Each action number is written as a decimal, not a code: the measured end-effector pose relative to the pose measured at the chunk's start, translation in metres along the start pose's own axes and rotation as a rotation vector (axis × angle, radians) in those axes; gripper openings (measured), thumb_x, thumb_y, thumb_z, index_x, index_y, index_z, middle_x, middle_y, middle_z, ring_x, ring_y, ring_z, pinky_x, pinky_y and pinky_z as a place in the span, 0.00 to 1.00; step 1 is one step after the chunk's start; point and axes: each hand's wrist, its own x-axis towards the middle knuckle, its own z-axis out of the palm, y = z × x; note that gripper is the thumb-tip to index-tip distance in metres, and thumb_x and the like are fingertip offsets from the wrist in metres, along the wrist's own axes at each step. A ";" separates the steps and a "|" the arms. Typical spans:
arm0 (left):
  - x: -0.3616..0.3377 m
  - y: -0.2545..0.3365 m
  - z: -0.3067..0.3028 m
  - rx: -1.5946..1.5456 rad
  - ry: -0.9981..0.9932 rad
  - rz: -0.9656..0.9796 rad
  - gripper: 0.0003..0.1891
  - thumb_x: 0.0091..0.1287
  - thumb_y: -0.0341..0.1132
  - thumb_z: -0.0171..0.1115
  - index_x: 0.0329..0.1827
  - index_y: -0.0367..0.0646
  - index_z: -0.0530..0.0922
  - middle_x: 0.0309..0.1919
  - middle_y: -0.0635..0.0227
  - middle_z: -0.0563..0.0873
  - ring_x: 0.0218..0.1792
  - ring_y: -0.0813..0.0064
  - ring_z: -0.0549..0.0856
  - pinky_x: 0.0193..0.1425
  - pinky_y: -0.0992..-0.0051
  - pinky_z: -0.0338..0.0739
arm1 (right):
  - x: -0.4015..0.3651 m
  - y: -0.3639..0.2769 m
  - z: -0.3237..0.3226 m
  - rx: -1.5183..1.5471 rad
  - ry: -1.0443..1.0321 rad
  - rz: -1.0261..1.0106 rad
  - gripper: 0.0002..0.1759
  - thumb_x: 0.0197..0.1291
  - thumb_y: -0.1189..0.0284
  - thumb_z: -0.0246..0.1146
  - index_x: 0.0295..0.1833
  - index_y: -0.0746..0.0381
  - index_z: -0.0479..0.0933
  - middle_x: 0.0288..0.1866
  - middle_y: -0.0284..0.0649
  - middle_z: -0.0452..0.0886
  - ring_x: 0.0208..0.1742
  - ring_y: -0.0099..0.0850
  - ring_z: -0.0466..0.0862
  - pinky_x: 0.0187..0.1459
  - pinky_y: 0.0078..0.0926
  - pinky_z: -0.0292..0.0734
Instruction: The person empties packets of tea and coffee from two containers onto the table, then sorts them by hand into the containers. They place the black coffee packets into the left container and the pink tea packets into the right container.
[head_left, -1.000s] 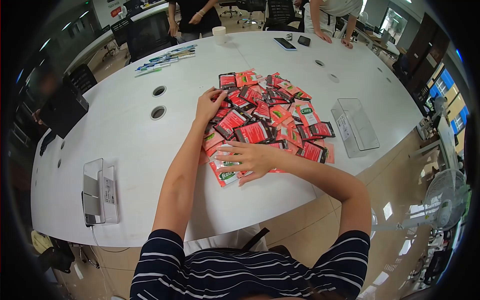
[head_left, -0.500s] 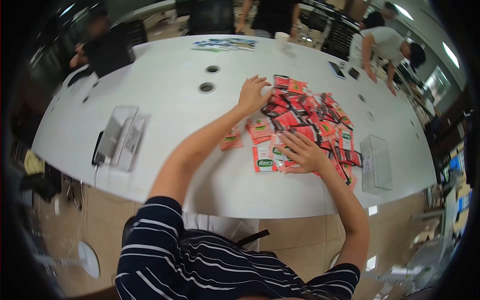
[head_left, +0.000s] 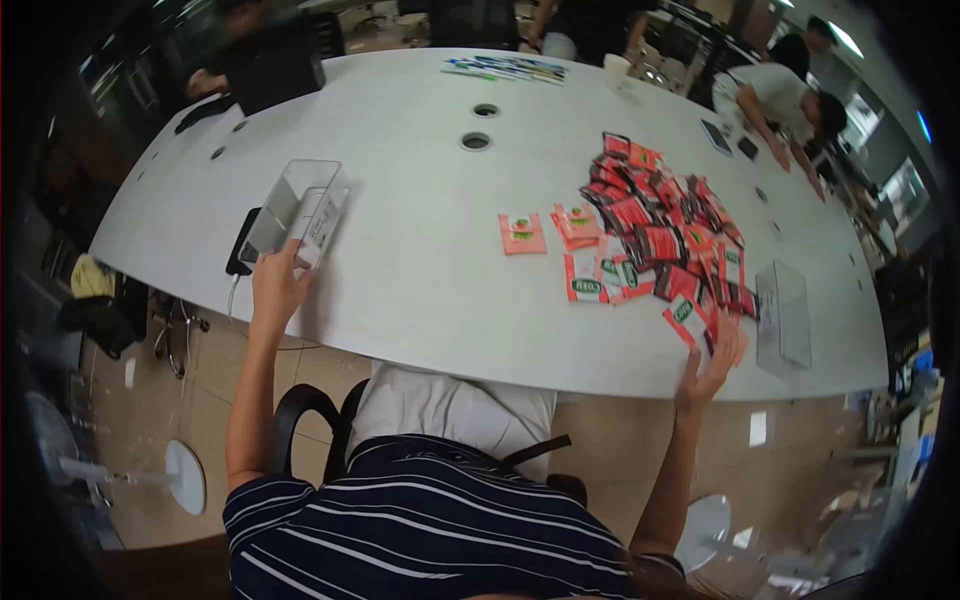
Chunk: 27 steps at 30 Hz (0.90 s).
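A spread pile of red and pink packets (head_left: 660, 235) lies on the right half of the white table (head_left: 420, 290). At its lower edge my right hand (head_left: 712, 362) rests with fingers spread, touching the nearest packets. One pink packet (head_left: 522, 234) lies apart on the pile's left. My left hand (head_left: 280, 283) is at the near end of the left clear plastic box (head_left: 300, 212); its fingers touch the box's edge, and whether they grip it is hard to tell. Right of the pile stands another clear box (head_left: 783, 318).
A black device (head_left: 243, 240) with a white cable is beside the left box. Pens (head_left: 505, 69) and a white cup (head_left: 616, 68) are at the far side. A phone (head_left: 717, 137) lies near a person leaning on the table (head_left: 770, 100). Other people are across the table.
My left hand has moved from the pile's upper left to the left box. My right hand has slid down and right to the pile's lower edge. The camera view has shifted.
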 end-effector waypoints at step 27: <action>-0.004 0.213 0.068 -0.105 0.167 0.602 0.19 0.59 0.43 0.70 0.50 0.45 0.83 0.44 0.54 0.87 0.46 0.49 0.85 0.51 0.57 0.78 | -0.149 -0.079 -0.092 -0.092 -0.016 0.551 0.35 0.60 0.55 0.67 0.67 0.63 0.70 0.68 0.56 0.71 0.71 0.48 0.70 0.69 0.40 0.64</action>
